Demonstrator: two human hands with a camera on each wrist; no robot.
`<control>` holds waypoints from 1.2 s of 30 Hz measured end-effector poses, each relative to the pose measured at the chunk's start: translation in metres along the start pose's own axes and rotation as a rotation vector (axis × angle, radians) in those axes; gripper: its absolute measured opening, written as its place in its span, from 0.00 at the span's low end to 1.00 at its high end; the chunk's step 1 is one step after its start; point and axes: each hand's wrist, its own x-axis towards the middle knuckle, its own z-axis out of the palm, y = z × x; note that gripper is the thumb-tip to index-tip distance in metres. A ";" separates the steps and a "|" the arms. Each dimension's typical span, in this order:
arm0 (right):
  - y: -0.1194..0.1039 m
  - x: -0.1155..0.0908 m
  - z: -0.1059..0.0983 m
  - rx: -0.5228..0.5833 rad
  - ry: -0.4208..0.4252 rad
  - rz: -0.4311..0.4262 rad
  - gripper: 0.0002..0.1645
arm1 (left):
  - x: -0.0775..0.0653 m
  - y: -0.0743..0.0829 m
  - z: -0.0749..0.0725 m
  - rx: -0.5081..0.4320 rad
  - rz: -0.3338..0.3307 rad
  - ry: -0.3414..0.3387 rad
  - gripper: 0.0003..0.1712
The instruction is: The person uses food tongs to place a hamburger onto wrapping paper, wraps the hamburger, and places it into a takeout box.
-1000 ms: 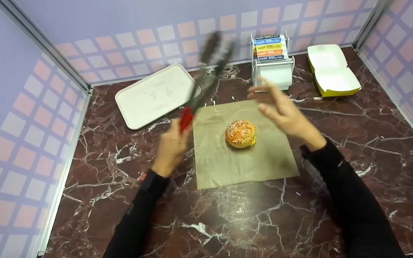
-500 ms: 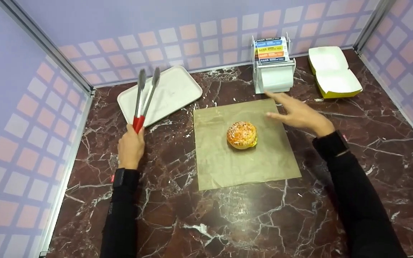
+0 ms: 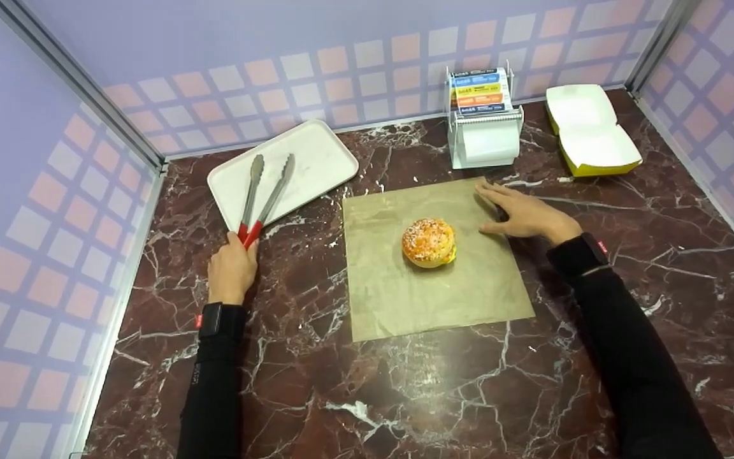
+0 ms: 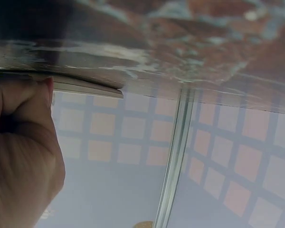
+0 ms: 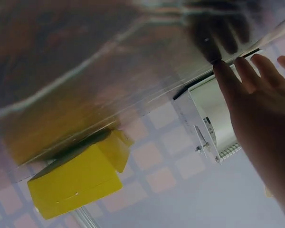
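My left hand (image 3: 232,271) grips the red handles of a pair of metal tongs (image 3: 269,204), whose spread arms lie over the white tray (image 3: 316,156). In the left wrist view the curled left fingers sit low at the table beside the tray's edge (image 4: 90,88). A sesame-topped burger (image 3: 429,243) with a bit of yellow and green at its side rests on a square of brown paper (image 3: 392,299). At the paper's upper right corner, the extended fingers of my right hand (image 3: 523,213) touch the sheet, with nothing held.
Behind the paper stands a dispenser (image 3: 491,143) with a white roll and coloured label strips. An unfolded yellow box (image 3: 599,143) with white insides is at the back right. Tiled-pattern walls (image 3: 354,57) bound the dark marble table (image 3: 290,395) at the back and sides.
My left hand has swung the tongs from over the paper leftward and lowered them onto the tray, their arms spreading wider. My right hand has come down onto the paper's corner.
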 end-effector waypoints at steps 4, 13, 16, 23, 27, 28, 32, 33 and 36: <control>0.001 0.001 0.002 -0.019 -0.009 0.007 0.52 | 0.002 0.002 0.000 0.001 -0.003 -0.007 0.27; -0.001 0.001 0.001 -0.028 -0.008 0.001 0.51 | 0.001 0.006 -0.018 0.106 -0.092 -0.045 0.46; -0.002 0.001 0.001 -0.026 -0.009 0.001 0.51 | -0.001 0.009 -0.027 0.150 -0.097 0.063 0.45; 0.000 -0.003 -0.001 -0.024 -0.013 -0.002 0.50 | -0.003 0.063 -0.022 -0.029 0.124 0.220 0.24; 0.000 -0.003 -0.001 -0.026 -0.014 -0.005 0.49 | 0.000 0.096 -0.004 -0.136 0.257 -0.024 0.35; 0.000 -0.002 -0.001 -0.024 -0.013 -0.005 0.49 | 0.002 0.102 0.001 -0.151 0.273 -0.093 0.41; 0.000 -0.001 0.000 -0.016 -0.015 -0.003 0.50 | 0.013 0.117 0.023 -0.178 0.285 -0.321 0.66; 0.000 -0.001 -0.001 -0.016 -0.015 -0.003 0.50 | 0.016 0.120 0.027 -0.170 0.288 -0.355 0.70; 0.001 -0.001 -0.002 -0.020 -0.016 0.000 0.49 | 0.019 0.129 0.038 -0.135 0.308 -0.427 0.76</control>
